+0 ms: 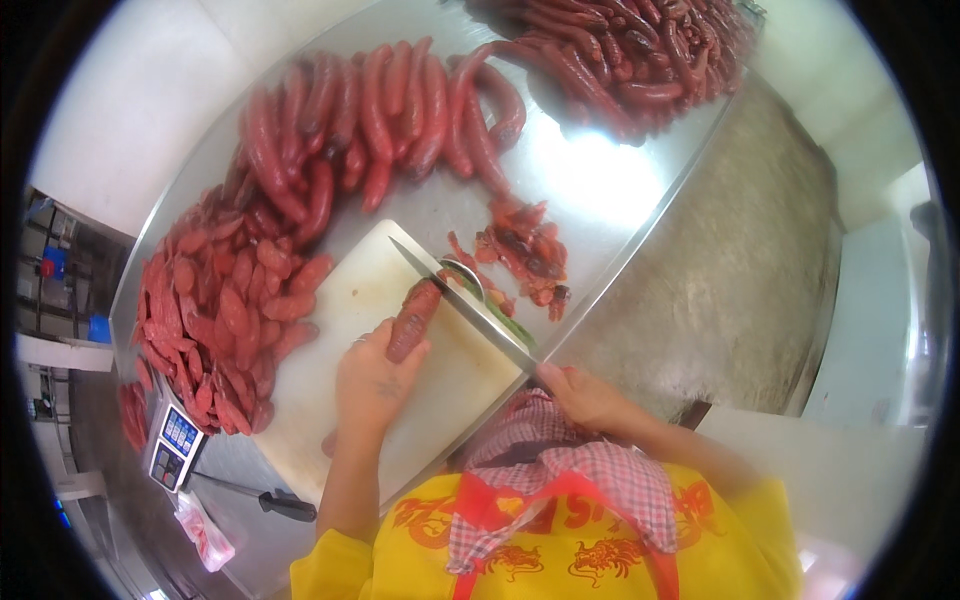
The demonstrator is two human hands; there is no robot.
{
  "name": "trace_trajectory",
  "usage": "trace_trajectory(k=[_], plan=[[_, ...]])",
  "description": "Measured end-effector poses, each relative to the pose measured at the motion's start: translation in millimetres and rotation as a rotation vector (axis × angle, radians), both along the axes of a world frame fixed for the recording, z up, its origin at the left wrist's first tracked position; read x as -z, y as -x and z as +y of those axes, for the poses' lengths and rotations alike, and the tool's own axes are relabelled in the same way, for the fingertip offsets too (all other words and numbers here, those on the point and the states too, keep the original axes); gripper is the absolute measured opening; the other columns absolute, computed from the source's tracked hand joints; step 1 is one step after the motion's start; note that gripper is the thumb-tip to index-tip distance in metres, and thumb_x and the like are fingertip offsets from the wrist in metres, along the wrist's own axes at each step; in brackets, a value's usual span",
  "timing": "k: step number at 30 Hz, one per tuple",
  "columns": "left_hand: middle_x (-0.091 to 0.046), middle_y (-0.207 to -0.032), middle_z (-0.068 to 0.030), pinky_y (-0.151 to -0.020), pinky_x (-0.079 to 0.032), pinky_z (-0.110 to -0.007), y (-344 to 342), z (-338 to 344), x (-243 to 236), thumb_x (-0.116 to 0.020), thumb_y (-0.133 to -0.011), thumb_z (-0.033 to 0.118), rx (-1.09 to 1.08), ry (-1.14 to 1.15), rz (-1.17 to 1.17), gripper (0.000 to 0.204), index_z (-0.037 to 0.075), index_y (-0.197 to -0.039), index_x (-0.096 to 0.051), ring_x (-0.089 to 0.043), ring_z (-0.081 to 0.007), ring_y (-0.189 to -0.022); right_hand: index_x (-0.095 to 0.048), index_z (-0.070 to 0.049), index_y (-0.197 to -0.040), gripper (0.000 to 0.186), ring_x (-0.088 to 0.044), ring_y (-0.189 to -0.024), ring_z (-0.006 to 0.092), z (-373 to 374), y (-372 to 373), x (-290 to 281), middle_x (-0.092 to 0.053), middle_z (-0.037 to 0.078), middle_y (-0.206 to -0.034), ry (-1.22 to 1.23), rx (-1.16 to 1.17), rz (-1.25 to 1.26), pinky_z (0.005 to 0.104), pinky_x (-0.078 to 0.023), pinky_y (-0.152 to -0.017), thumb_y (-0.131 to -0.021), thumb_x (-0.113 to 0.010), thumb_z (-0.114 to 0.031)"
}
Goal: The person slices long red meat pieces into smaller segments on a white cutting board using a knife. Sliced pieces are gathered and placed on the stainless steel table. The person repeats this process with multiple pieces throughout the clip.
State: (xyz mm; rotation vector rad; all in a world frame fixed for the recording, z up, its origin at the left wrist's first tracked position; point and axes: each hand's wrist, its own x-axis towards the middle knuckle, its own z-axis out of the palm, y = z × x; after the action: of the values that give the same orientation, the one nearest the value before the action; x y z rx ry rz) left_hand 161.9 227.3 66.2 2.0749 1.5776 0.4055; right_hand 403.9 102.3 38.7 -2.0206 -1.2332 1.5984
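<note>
My left hand (378, 378) is closed around a short red sausage (412, 325) and holds it above the white cutting board (375, 250). My right hand (572, 392) grips the handle of a long knife (490, 328), whose blade reaches up and to the left across the board. The blade lies against the sausage's far end. Under the blade, at the board's right edge, something green and a curved white rim show in part. Red scraps (525, 245) lie on the metal just past the board. A bit of another sausage (329, 443) shows beside my left wrist.
Slant-cut sausage pieces (235, 310) are heaped left of the board, with whole sausages (370, 105) behind. A darker sausage pile (640, 55) sits at the far right. A digital scale (175, 445), a black-handled knife (288, 506) and a plastic bag (205, 532) are at the lower left.
</note>
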Motion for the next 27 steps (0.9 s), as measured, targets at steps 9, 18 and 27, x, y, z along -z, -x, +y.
trace_trajectory(k=[9, 18, 27], plan=[[-0.066, -0.083, -0.0186, -0.068, -0.050, -0.041, 20.7, -10.4, -3.2, -0.080, -0.074, 0.030, -0.019, -0.097, 0.066, 0.040, 0.002, -0.100, -0.066, -0.064, -0.0366, -0.076, -0.064, 0.006, -0.085, 0.077, -0.065, -0.062, 0.0323, -11.1, -26.3, 3.7, -0.062, 0.025, -0.071, 0.130, 0.175, 0.008, 0.0430, -0.051, -0.058, -0.098, -0.032, -0.062], [-0.063, -0.088, -0.0135, -0.069, -0.051, -0.044, 35.8, -25.9, 8.4, -0.080, -0.072, 0.031, 0.225, -0.300, 0.164, 0.044, 0.006, -0.105, -0.064, -0.062, -0.0351, -0.079, -0.065, -0.003, -0.095, 0.063, -0.064, -0.079, 0.0443, -4.8, -46.7, -53.6, -0.065, 0.026, -0.079, -0.219, -0.352, -0.435, 0.0511, -0.050, -0.071, -0.098, -0.038, -0.060], [-0.064, -0.085, -0.0131, -0.067, -0.051, -0.042, 36.0, -33.3, 9.3, -0.082, -0.070, 0.027, 0.258, -0.380, 0.177, 0.045, 0.004, -0.104, -0.063, -0.062, -0.0333, -0.078, -0.062, -0.003, -0.087, 0.064, -0.064, -0.063, 0.0402, 59.6, -25.8, -49.9, -0.062, 0.018, -0.062, -0.521, -0.611, -0.546, 0.0491, -0.051, -0.063, -0.096, -0.038, -0.062]])
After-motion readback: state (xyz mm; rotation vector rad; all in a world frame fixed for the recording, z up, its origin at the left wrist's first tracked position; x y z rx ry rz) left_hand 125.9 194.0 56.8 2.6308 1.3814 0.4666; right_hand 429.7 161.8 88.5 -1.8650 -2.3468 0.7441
